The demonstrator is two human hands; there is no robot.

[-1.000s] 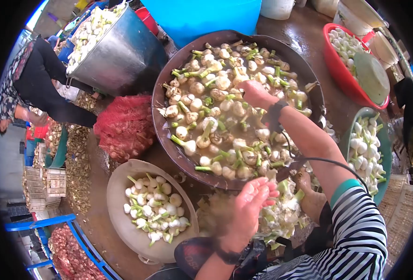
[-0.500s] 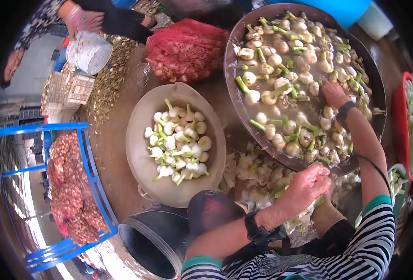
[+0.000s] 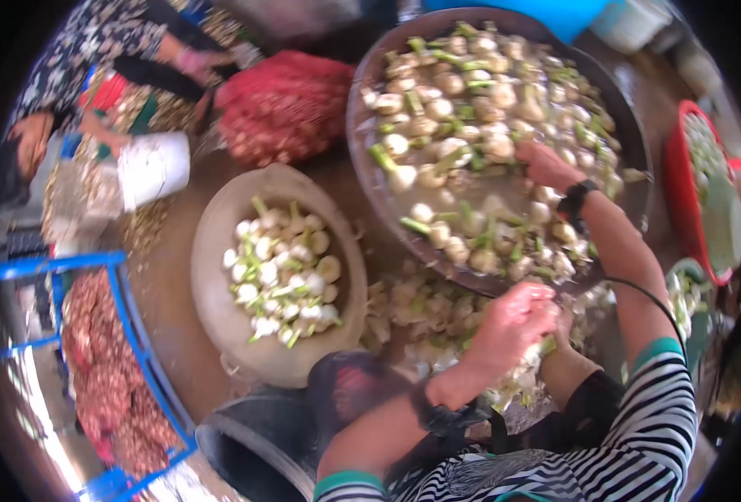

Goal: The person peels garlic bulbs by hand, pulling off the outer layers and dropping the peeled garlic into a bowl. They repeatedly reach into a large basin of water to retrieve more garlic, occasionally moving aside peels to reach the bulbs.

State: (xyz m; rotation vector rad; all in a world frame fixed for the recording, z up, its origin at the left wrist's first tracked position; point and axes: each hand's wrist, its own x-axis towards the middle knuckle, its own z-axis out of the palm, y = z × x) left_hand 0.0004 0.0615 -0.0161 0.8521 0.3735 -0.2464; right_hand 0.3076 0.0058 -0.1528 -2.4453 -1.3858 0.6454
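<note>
My right hand (image 3: pixel 548 165) reaches into a wide dark basin (image 3: pixel 376 194) of murky water. Its fingertips are among whitish garlic bulbs (image 3: pixel 498 147) with green stem stubs; bulbs and water partly hide them, so any grip is unclear. My left hand (image 3: pixel 521 322) hovers just outside the basin's near rim, over a pile of pale peelings (image 3: pixel 425 309). Its fingers are curled together, and whatever may be inside is hidden. To the left, a beige basin (image 3: pixel 217 251) holds cleaner white bulbs (image 3: pixel 291 280).
A dark bucket (image 3: pixel 249 439) stands beside my knee. Beyond the beige basin lies a red net sack (image 3: pixel 283 109). A co-worker at upper left has a hand at a white bucket (image 3: pixel 155 170). A blue frame (image 3: pixel 149 335) holds more sacks; a red tub (image 3: pixel 690 201) is at right.
The view has shifted, so most things appear farther left. My right hand has moved slightly left among the bulbs. The co-worker has bent lower, and the white bucket is lower too.
</note>
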